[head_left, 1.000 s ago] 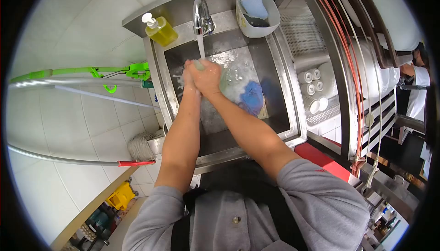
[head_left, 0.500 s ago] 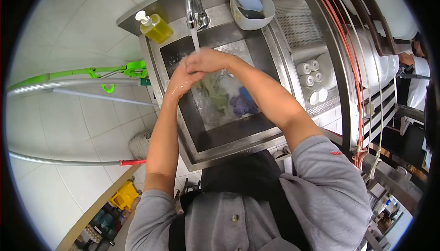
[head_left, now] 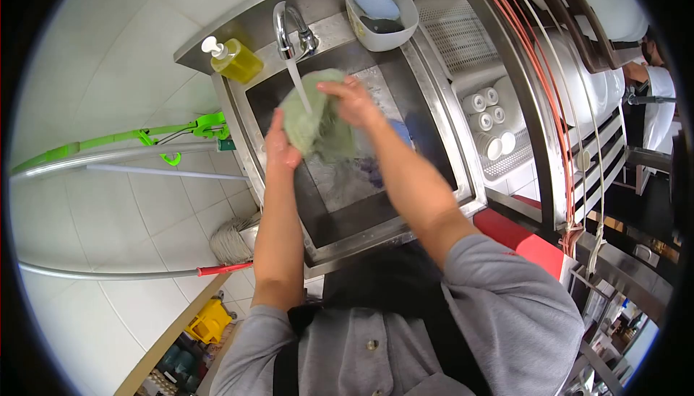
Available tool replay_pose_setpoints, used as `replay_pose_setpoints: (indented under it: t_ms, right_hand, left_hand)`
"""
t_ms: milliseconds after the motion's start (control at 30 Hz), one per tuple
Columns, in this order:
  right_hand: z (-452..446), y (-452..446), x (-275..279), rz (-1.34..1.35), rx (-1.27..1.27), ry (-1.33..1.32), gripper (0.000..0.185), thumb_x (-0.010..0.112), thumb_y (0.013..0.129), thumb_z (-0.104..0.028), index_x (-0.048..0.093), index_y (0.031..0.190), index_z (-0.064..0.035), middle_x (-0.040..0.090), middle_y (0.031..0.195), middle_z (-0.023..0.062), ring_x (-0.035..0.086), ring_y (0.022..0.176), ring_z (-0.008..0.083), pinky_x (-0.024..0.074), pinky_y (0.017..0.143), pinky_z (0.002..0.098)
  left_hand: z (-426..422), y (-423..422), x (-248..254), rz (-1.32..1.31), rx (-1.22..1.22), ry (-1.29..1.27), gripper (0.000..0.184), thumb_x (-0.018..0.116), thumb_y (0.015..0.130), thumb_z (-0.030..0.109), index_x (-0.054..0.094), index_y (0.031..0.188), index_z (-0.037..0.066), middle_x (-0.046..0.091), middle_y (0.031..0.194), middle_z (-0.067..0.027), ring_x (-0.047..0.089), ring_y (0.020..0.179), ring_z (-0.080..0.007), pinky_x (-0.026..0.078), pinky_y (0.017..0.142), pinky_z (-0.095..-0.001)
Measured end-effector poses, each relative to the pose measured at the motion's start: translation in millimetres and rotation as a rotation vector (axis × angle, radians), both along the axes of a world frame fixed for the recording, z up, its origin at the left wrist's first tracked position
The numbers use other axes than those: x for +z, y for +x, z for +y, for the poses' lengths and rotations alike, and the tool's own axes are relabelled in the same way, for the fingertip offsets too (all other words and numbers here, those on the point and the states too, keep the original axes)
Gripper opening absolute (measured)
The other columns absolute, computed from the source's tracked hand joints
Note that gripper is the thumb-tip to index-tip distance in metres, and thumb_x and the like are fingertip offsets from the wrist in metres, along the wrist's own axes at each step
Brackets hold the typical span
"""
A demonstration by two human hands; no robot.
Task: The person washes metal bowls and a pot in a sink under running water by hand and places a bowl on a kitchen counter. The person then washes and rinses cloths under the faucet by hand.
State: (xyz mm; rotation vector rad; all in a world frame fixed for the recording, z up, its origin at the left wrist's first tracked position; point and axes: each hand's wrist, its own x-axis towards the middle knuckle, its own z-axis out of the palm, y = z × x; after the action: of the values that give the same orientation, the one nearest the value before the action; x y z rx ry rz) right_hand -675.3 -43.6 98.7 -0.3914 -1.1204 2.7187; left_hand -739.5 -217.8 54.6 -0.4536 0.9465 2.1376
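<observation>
A wet green cloth (head_left: 307, 118) is stretched between my two hands under the running faucet (head_left: 289, 31). My left hand (head_left: 278, 143) grips its left edge, and my right hand (head_left: 352, 100) has hold of its upper right edge, slightly blurred. Water from the spout lands on the cloth, whose lower part hangs into the steel sink (head_left: 347, 233). A blue cloth (head_left: 400, 133) lies in the basin, partly behind my right forearm. Near it is a purple cloth (head_left: 372, 172), also partly covered.
A soap pump bottle (head_left: 237, 61) stands at the sink's back left corner. A white container (head_left: 383, 31) with sponges sits at the back right. Beyond the right rim are a basket of white cups (head_left: 491, 123) and a metal rack. Mop handles (head_left: 108, 157) lean at left; a person (head_left: 656, 100) is far right.
My hands were together under the water, with the green cloth down in the basin. Now they are apart and hold that cloth raised under the stream. The view has shifted slightly.
</observation>
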Motion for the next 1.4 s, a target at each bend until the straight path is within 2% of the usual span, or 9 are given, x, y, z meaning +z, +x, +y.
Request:
replay_pose_setpoints:
  t_ms: [133, 367, 500, 700, 867, 1033, 1133, 1233, 1400]
  right_hand:
    - [-79.2, -13.5, 29.3, -0.490, -0.181, 0.304, 0.019, 0.066, 0.080, -0.020, 0.070, 0.078, -0.0006, 0.071, 0.078, 0.0084, 0.066, 0.069, 0.0192, 0.0517, 0.064, 0.0351]
    - [-81.7, -36.0, -21.8, -0.524, -0.350, 0.892, 0.021, 0.068, 0.073, -0.025, 0.070, 0.079, -0.0053, 0.066, 0.071, 0.0156, 0.063, 0.061, 0.0316, 0.0509, 0.061, 0.0395]
    - [-46.0, -41.1, -41.5, -0.230, -0.241, 1.337, 0.037, 0.069, 0.075, -0.037, 0.069, 0.092, -0.0043, 0.063, 0.104, 0.0228, 0.060, 0.100, 0.0389, 0.0469, 0.085, 0.0441]
    - [-15.7, 1.2, -13.4, -0.062, 0.217, 0.967, 0.042, 0.074, 0.077, -0.044, 0.069, 0.086, -0.0033, 0.065, 0.089, 0.0112, 0.060, 0.097, 0.0251, 0.0469, 0.079, 0.0371]
    - [17.2, 35.8, -4.6, -0.259, 0.711, 1.091, 0.042, 0.078, 0.074, -0.041, 0.072, 0.098, -0.0068, 0.071, 0.092, 0.0095, 0.064, 0.085, 0.0190, 0.0491, 0.076, 0.0348]
    - [4.2, 32.6, 5.1, -0.136, 0.105, 0.389, 0.036, 0.076, 0.077, -0.038, 0.072, 0.096, -0.0076, 0.071, 0.090, 0.0067, 0.065, 0.086, 0.0152, 0.0502, 0.073, 0.0316]
    - [-57.3, 3.5, 6.2, -0.138, -0.266, -0.088, 0.035, 0.075, 0.078, -0.038, 0.071, 0.084, -0.0040, 0.069, 0.079, 0.0099, 0.066, 0.074, 0.0175, 0.0520, 0.067, 0.0346]
    - [-95.4, -7.2, 15.0, -0.505, -0.377, 0.731, 0.035, 0.072, 0.078, -0.036, 0.067, 0.077, -0.0008, 0.066, 0.073, 0.0164, 0.066, 0.069, 0.0278, 0.0528, 0.067, 0.0411]
    - [-98.4, -22.8, 9.2, -0.534, -0.468, 1.044, 0.029, 0.064, 0.078, -0.029, 0.066, 0.076, -0.0004, 0.064, 0.075, 0.0228, 0.064, 0.074, 0.0403, 0.0506, 0.072, 0.0475]
  left_hand:
    - [30.9, 8.5, -2.1, -0.005, 0.050, -0.366, 0.048, 0.047, 0.097, 0.043, 0.054, 0.119, 0.001, 0.063, 0.109, -0.0122, 0.064, 0.096, -0.0285, 0.053, 0.083, -0.0417]
    - [15.8, -0.5, -24.7, 0.075, -0.190, -0.057, 0.046, 0.046, 0.097, 0.045, 0.055, 0.118, 0.005, 0.064, 0.104, -0.0089, 0.064, 0.093, -0.0223, 0.053, 0.078, -0.0352]
    - [25.0, 14.4, 71.3, 0.061, -0.434, -0.123, 0.051, 0.043, 0.097, 0.047, 0.054, 0.120, 0.003, 0.064, 0.108, -0.0108, 0.063, 0.099, -0.0227, 0.053, 0.084, -0.0382]
    - [-16.3, -12.3, 22.3, 0.389, -0.430, -0.311, 0.043, 0.058, 0.093, 0.034, 0.054, 0.123, 0.003, 0.062, 0.114, -0.0079, 0.061, 0.105, -0.0243, 0.050, 0.091, -0.0392]
    - [-26.2, 20.1, 55.0, 0.149, -0.045, 0.261, 0.044, 0.052, 0.096, 0.034, 0.051, 0.127, 0.002, 0.059, 0.121, -0.0115, 0.057, 0.112, -0.0281, 0.045, 0.099, -0.0411]
    - [-17.2, 16.7, 12.4, 0.011, -0.093, 0.092, 0.041, 0.047, 0.098, 0.035, 0.051, 0.127, 0.006, 0.059, 0.121, -0.0123, 0.057, 0.110, -0.0263, 0.046, 0.096, -0.0389]
    - [-1.6, -22.4, -105.7, 0.014, -0.226, 0.002, 0.041, 0.045, 0.099, 0.036, 0.051, 0.127, 0.007, 0.060, 0.118, -0.0109, 0.059, 0.105, -0.0239, 0.049, 0.090, -0.0376]
    - [13.2, -26.0, -109.1, 0.021, -0.247, -0.014, 0.042, 0.046, 0.099, 0.035, 0.047, 0.131, 0.008, 0.059, 0.118, -0.0100, 0.059, 0.104, -0.0222, 0.049, 0.088, -0.0373]
    - [25.5, 9.5, -34.5, 0.076, -0.136, -0.040, 0.043, 0.052, 0.096, 0.032, 0.047, 0.131, 0.008, 0.059, 0.117, -0.0089, 0.060, 0.102, -0.0211, 0.050, 0.086, -0.0358]
